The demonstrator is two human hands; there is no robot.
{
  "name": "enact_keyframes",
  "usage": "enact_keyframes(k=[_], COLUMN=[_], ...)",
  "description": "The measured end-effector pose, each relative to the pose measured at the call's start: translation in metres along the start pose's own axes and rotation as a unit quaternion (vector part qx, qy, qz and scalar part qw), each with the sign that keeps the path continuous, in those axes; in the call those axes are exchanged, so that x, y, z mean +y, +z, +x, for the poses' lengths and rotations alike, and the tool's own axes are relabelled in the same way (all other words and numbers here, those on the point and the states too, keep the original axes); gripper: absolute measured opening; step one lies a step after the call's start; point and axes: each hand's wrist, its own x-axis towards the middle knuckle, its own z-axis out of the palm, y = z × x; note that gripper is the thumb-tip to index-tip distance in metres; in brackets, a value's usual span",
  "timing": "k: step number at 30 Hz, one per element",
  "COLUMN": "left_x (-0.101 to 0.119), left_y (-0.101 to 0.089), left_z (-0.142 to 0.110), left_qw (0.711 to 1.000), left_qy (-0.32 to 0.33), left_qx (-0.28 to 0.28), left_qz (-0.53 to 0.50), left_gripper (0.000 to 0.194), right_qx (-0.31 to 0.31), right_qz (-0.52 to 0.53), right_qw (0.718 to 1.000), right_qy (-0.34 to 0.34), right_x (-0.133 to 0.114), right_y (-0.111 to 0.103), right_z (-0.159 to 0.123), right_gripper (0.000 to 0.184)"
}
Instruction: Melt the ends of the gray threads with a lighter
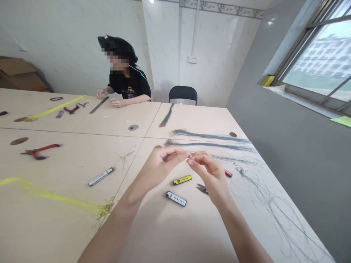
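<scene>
Fingertips of the left hand (160,168) and right hand (208,177) pinch a tiny gold piece (190,156) between them; loose grey-green fibres (211,146) lie unworked beyond the hands, with a yellow-labelled bar (182,179), a white-labelled bar (176,198) and small snips (201,188) just below.

**Inspector:** Where does this view look from?

**Technician:** From a camera worn on the person's head, facing forward and down across the long pale beige table (192,120).

**Inspector:** How near is it?

**Technician:** Close. The left bare hand (161,166) and right bare hand (208,179) fill the lower centre, while the white panelled wall (164,44) and grey metal-framed window (315,54) stand well away, high in frame.
</scene>
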Motion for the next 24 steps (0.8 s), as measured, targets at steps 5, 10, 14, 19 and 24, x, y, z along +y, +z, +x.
enact_keyframes(k=[5, 10, 14, 19, 24], left_x=[-0.003, -0.002, -0.001, -0.004, -0.004], left_y=[0.0, 0.001, 0.0, 0.001, 0.005], left_z=[-0.001, 0.003, 0.003, 0.0, 0.0], left_qw=[0.999, 0.997, 0.997, 0.994, 0.992], left_qy=[0.008, 0.038, 0.036, 0.042, 0.042], left_qx=[0.018, 0.036, 0.046, 0.049, 0.046], left_qz=[0.036, 0.052, 0.056, 0.094, 0.11], left_gripper=[0.029, 0.023, 0.02, 0.025, 0.024], right_qx=[0.01, 0.007, 0.001, 0.028, 0.02], right_qz=[0.048, 0.019, -0.062, -0.096, -0.083], right_qw=[0.998, 0.999, 0.998, 0.995, 0.996], right_qy=[0.034, 0.034, -0.006, -0.021, -0.033], right_x=[-0.004, -0.004, -0.008, -0.013, -0.011], right_y=[0.0, -0.003, -0.01, -0.015, -0.014], right_z=[0.0, 0.001, 0.002, 0.003, 0.004], right_gripper=[0.017, 0.017, 0.015, 0.016, 0.016])
